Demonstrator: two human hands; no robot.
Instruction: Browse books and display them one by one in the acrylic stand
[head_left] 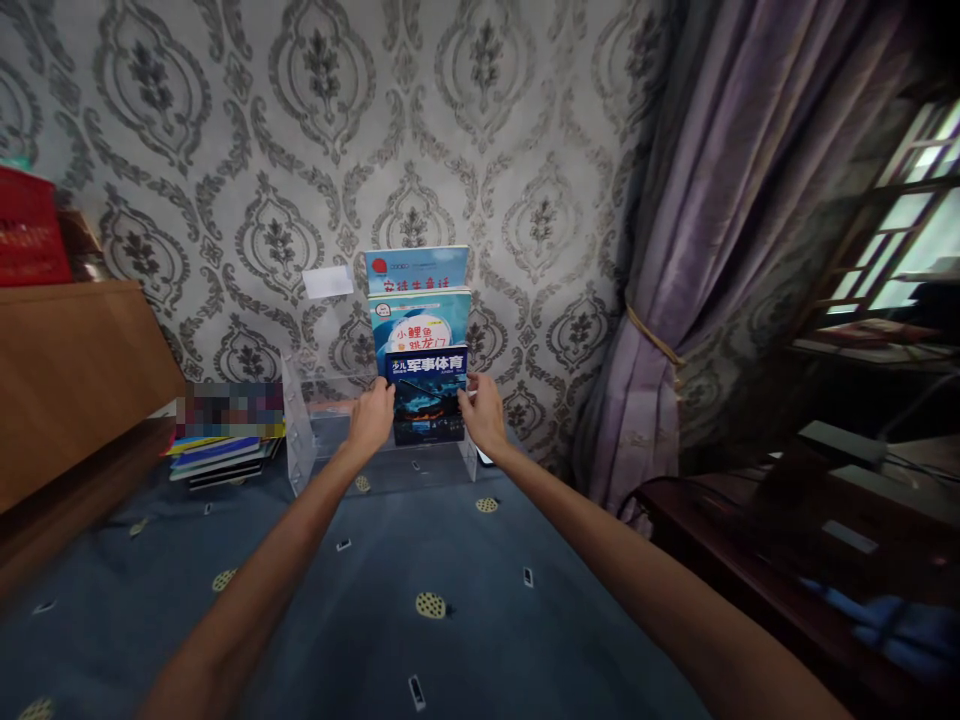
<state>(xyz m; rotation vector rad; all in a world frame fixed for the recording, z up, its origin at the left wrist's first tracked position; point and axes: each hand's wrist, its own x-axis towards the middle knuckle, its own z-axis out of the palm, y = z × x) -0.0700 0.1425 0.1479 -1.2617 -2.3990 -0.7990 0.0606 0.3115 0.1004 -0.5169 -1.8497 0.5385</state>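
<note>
One camera, worn on the head, is used. It is directed forward and down, across the blue cloth [480, 650] toward the patterned wall [510, 110]; the left hand [372, 414] and right hand [486, 412] (with bare forearms [281, 540]) are seen from behind, quite near.

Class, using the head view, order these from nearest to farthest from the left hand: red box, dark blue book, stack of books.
1. Dark blue book: touching the left hand, on its right.
2. Stack of books: left of the hand.
3. Red box: far left, higher up.
</note>
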